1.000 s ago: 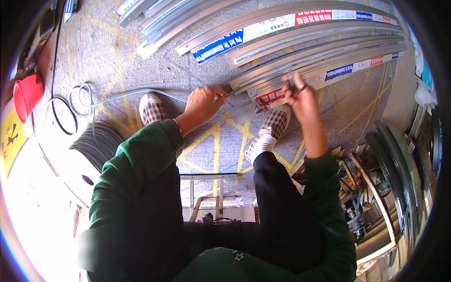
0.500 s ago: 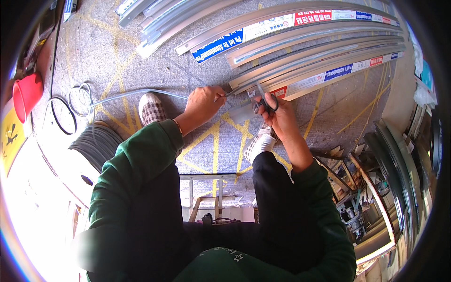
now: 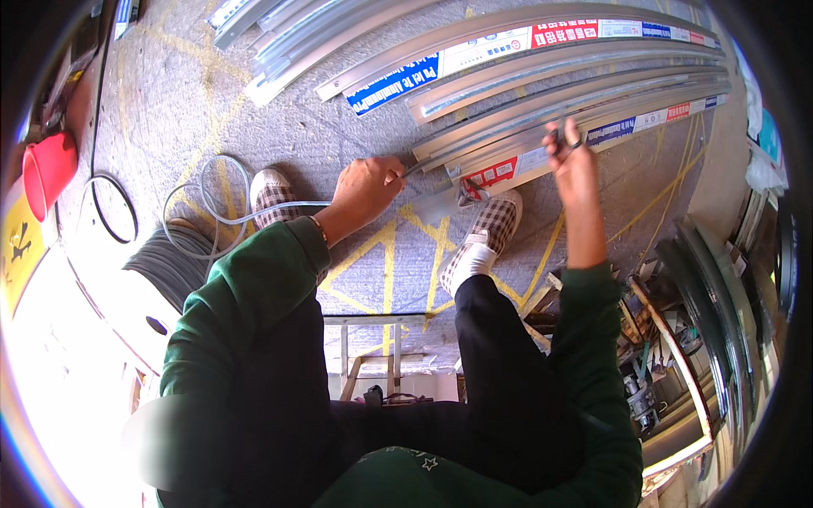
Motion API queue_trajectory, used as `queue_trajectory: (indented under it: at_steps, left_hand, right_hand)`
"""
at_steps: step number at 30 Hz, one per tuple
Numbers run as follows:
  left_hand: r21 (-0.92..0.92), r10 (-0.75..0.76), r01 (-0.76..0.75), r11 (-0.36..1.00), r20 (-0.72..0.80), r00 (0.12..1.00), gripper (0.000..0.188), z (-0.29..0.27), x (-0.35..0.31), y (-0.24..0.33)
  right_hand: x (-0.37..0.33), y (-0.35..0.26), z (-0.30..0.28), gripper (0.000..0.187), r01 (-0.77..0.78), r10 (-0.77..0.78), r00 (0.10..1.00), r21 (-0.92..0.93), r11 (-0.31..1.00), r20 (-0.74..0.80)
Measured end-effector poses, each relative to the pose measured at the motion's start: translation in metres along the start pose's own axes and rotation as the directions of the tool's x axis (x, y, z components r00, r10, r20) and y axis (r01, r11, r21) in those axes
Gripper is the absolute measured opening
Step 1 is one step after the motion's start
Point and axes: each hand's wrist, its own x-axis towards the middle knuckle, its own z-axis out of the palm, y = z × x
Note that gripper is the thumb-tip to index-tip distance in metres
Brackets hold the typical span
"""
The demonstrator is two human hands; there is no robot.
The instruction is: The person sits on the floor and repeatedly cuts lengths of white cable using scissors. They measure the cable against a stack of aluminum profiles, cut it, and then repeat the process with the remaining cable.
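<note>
My left hand is closed in a pinch at the near left ends of the long aluminium profiles. A thin grey flexible strip runs into it from loose loops on the left. My right hand is raised farther right over the profiles, fingers closed around the dark handles of scissors. The blades are hard to make out against the metal. A crumpled clear and red wrapper lies by the profile ends, beside my right shoe.
A spool of grey strip stands at the left, near a red bucket. More profiles lie at the far side. At the right are a metal-framed bin of scraps and dark curved strips.
My right hand has moved right and away from my left hand with the scissors. Loops of the grey strip have shifted right toward my left shoe. My left hand has barely moved.
</note>
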Motion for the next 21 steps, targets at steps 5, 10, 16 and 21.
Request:
queue_trajectory:
  at_steps: [5,10,16,21]
  left_hand:
    - [-0.003,0.009,-0.009,1.0,0.005,1.0,0.016,0.001,-0.001,0.0]
    - [0.008,0.004,-0.004,1.0,0.004,1.0,0.016,0.002,0.0,0.001]
    - [0.013,0.009,-0.009,1.0,0.001,1.0,0.017,0.002,0.0,0.001]
    - [0.004,0.005,-0.005,1.0,0.01,1.0,0.018,0.001,0.0,0.0]
  right_hand:
    - [-0.076,0.043,0.049,0.044,-0.266,0.268,0.939,-0.041,0.963,0.215]
    - [-0.09,0.056,0.073,0.041,-0.327,0.322,0.905,-0.028,0.945,0.279]
    - [-0.083,0.049,0.067,0.038,-0.27,0.269,0.943,-0.021,0.963,0.198]
    - [-0.06,0.031,0.046,0.035,-0.189,0.187,0.97,-0.003,0.982,0.156]
